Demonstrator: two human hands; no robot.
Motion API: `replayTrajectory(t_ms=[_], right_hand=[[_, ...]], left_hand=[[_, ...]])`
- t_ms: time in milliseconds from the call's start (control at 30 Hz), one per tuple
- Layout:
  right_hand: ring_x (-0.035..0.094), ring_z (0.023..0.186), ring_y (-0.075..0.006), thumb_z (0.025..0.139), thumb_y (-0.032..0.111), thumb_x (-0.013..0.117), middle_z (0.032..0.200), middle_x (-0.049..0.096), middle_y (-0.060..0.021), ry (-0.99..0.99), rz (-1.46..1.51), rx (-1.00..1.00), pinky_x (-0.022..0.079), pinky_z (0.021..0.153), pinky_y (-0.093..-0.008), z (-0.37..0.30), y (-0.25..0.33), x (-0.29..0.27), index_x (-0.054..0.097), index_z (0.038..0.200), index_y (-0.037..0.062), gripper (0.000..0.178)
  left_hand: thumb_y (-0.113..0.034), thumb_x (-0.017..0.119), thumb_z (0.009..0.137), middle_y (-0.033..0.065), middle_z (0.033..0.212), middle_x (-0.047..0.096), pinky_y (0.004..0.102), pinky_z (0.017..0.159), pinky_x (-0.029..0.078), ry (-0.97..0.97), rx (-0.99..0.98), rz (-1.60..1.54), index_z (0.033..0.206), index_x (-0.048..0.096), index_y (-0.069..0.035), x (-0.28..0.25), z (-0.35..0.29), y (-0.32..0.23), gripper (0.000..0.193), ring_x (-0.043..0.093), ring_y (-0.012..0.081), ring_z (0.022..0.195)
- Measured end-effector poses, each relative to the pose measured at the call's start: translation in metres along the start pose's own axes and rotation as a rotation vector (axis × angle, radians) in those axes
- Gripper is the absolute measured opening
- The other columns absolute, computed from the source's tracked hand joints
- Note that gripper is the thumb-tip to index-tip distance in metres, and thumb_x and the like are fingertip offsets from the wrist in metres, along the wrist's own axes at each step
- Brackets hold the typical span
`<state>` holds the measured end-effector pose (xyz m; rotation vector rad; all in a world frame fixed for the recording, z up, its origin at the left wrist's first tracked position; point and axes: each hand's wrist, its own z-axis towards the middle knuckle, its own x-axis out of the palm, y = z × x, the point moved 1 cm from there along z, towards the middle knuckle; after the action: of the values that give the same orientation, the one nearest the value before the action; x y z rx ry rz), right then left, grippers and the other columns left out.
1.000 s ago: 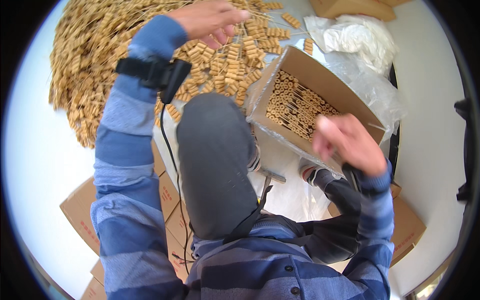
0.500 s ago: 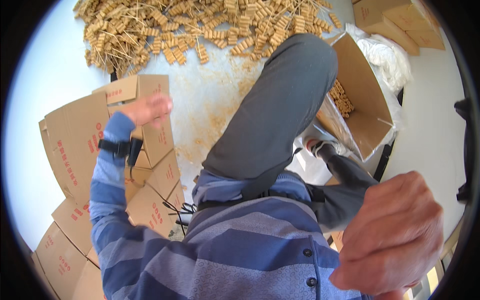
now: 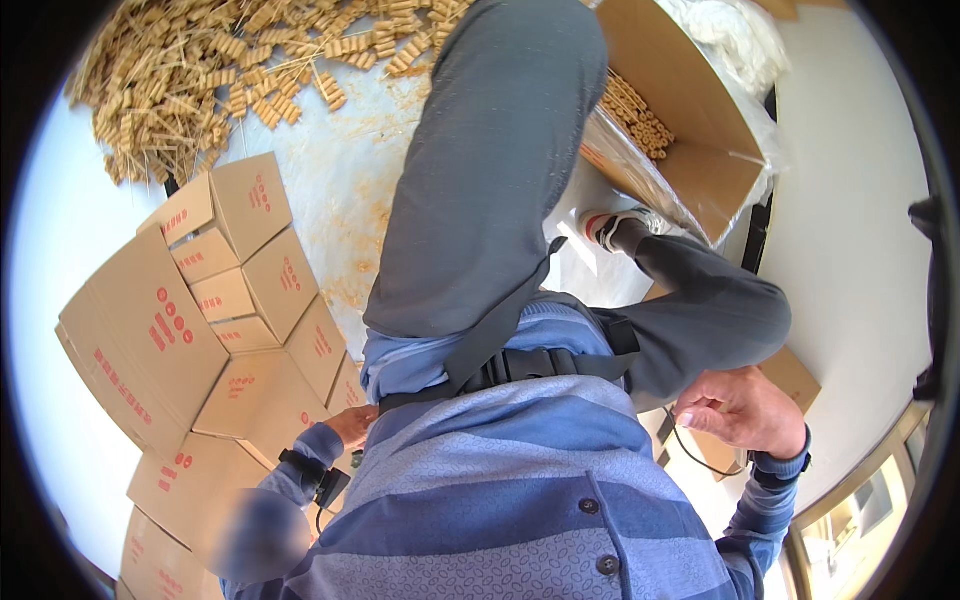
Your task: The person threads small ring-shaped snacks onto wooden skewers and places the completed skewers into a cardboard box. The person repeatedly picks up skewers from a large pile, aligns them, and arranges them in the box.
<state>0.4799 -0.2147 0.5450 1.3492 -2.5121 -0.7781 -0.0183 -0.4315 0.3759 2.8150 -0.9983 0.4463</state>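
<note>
My left hand [image 3: 352, 425] is low at my left hip, beside the black waist belt [image 3: 525, 368]; its fingertips are hidden behind my striped shirt. On the other side, my right hand [image 3: 735, 408] hangs by my bent right leg [image 3: 700, 305], fingers curled in and thumb against them. What it grips, if anything, is hidden. A dark cable [image 3: 690, 445] curves below that hand. Both wrists wear black bands. Beyond my knees stands an open carton [image 3: 715, 185] lined with clear plastic, with tan hollow-ended rolls [image 3: 640, 115] stacked inside.
A heap of tan ridged pieces on thin sticks [image 3: 170, 80] covers the far left of the pale, brown-stained surface [image 3: 320, 200]. Closed cardboard boxes [image 3: 150, 340] are stacked along my left. White plastic sheeting [image 3: 735, 40] lies behind the open carton. A window frame [image 3: 850, 510] is at lower right.
My left hand has dropped from above the boxes to my hip. The right hand has moved from close to the camera down beside my right leg. The view has shifted.
</note>
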Motion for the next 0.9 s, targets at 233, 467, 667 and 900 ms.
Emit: replayTrajectory(t_ms=[233,467,667,900], right_hand=[[0.071,0.081,-0.0202,0.095,0.03,0.071,0.085,0.073,-0.0084,0.069,0.184,0.15,0.055,0.072,-0.0321,-0.01,-0.079,0.047,0.07,0.1,0.0044,0.026],[0.07,0.082,-0.0174,0.096,0.026,0.069,0.089,0.074,-0.0078,0.073,0.179,0.052,0.055,0.076,-0.0296,0.012,-0.096,0.052,0.07,0.102,0.0046,0.022],[0.067,0.081,-0.0143,0.096,0.026,0.069,0.087,0.072,-0.0053,0.034,0.173,0.079,0.054,0.075,-0.0283,0.035,-0.097,0.031,0.07,0.102,0.0034,0.023],[0.066,0.081,-0.0129,0.095,0.021,0.07,0.087,0.07,-0.0057,-0.206,0.142,-0.05,0.054,0.076,-0.0271,0.043,-0.066,0.009,0.069,0.103,0.001,0.021]], left_hand=[[-0.046,0.059,0.096,-0.0001,0.097,0.066,0.0333,0.062,0.055,0.09,-0.043,0.192,0.132,0.06,-0.02,-0.017,-0.015,-0.039,0.044,0.062,0.0122,0.077],[-0.033,0.062,0.096,0.0051,0.101,0.068,0.0329,0.068,0.059,0.096,-0.081,0.321,0.136,0.055,-0.01,-0.026,-0.021,-0.055,0.047,0.069,0.0177,0.081],[-0.019,0.068,0.093,0.0043,0.097,0.067,0.0357,0.074,0.06,0.051,0.03,-0.071,0.117,0.06,-0.003,-0.081,0.005,-0.049,0.03,0.068,0.0186,0.081],[-0.03,0.064,0.097,0.0052,0.106,0.065,0.0334,0.079,0.057,-0.501,0.504,0.136,0.129,0.059,-0.008,-0.218,-0.028,-0.189,0.039,0.063,0.016,0.092]])
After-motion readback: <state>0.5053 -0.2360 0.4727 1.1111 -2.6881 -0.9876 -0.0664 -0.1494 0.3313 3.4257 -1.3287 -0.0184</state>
